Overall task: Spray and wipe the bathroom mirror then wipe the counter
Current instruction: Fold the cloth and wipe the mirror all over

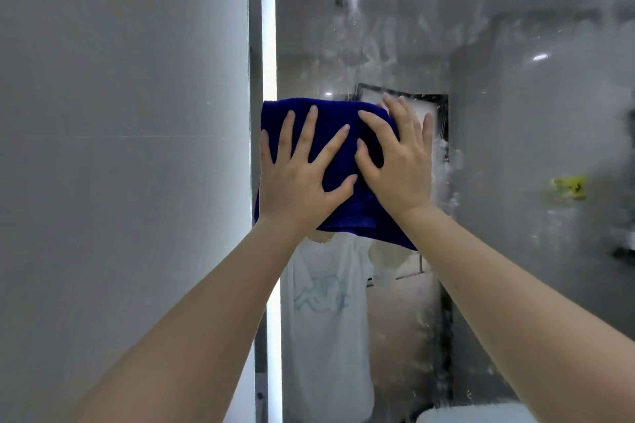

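Note:
A folded dark blue cloth [338,134] lies flat against the bathroom mirror [515,113], near the mirror's left edge at mid height. My left hand [299,178] presses on the cloth's left half with fingers spread. My right hand [398,165] presses on its right half, fingers spread, with the fingertips reaching past the cloth's edge onto the glass. The mirror is covered with wet streaks and droplets, thickest at the top and down the right of the cloth. The counter is out of view.
A lit strip [269,45] runs down the mirror's left frame, with a grey tiled wall [120,113] to its left. A white rounded object [474,414] shows at the bottom right. The mirror reflects a white shirt [326,319] and a yellow item [568,187].

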Motion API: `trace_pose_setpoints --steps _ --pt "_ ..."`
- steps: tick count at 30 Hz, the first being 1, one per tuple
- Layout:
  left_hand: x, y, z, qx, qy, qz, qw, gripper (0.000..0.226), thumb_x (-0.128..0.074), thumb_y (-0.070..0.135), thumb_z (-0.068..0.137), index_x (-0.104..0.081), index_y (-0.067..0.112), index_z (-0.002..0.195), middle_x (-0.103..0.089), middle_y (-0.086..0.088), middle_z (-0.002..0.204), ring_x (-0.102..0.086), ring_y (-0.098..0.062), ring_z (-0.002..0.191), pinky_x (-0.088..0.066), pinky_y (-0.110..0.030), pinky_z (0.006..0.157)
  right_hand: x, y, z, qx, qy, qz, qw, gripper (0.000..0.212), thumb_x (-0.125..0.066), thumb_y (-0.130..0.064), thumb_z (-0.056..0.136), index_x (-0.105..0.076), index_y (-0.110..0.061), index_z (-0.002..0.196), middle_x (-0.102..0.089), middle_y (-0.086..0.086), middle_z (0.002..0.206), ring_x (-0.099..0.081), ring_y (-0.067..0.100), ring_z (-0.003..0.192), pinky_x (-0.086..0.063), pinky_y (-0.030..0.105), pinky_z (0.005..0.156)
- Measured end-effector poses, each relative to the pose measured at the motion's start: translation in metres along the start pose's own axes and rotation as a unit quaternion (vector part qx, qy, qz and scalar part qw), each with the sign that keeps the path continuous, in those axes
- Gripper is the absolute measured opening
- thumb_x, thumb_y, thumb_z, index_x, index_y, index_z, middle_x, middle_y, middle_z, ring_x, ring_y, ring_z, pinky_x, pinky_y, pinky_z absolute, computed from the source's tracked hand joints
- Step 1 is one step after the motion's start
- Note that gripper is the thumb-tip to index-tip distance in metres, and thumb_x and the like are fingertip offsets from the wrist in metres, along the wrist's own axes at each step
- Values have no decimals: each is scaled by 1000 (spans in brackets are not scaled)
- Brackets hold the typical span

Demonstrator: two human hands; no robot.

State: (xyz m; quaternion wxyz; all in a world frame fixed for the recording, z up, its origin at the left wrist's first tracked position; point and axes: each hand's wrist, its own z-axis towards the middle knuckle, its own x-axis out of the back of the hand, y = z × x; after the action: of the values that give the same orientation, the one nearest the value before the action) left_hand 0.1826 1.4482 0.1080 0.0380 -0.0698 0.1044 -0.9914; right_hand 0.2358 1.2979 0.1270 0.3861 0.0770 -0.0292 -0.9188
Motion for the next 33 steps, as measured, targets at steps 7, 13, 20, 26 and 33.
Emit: trace_pose_setpoints --steps 7,13,20,26,33 --pt "-2 1 1 14 2 6 1000 71 -38 64 84 -26 36 148 -20 -6 158 -14 -31 144 -2 -51 115 9 -9 2 111 9 -15 994 21 -52 -6 86 -72 -2 89 -65 13 90 -56 27 82 -52 41 69" --pt "-1 0 1 17 -8 -6 1000 63 -30 48 92 -20 28 151 -19 -7 158 -13 -30 145 -2 -50 116 10 -44 -1 -56 -80 35 995 30 -54 9 85 -61 9 114 -56 26 124 -53 38 115 -45 38 97" --pt "3 -1 1 41 -9 -56 998 59 -28 34 93 -26 18 150 -24 -3 157 -18 -24 144 -6 -42 116 2 -30 -16 -15 -56 -23 998 46 -39 -7 92 -51 -4 136 -46 13 145 -40 24 135 -27 47 114" --pt "0 -5 2 44 7 -47 998 61 -36 44 90 -28 30 148 -17 -7 159 -11 -23 145 -2 -40 117 8 -5 -16 49 -140 -80 986 62 -39 -48 92 -35 -23 148 -27 3 157 -20 23 146 -8 46 119" --pt "0 -8 7 38 -3 -15 999 62 -30 45 92 -21 29 151 -13 -6 159 -8 -25 147 0 -43 117 5 0 -6 73 -160 -115 978 64 -34 -54 93 -27 -27 150 -18 5 160 -13 25 148 -6 46 118"
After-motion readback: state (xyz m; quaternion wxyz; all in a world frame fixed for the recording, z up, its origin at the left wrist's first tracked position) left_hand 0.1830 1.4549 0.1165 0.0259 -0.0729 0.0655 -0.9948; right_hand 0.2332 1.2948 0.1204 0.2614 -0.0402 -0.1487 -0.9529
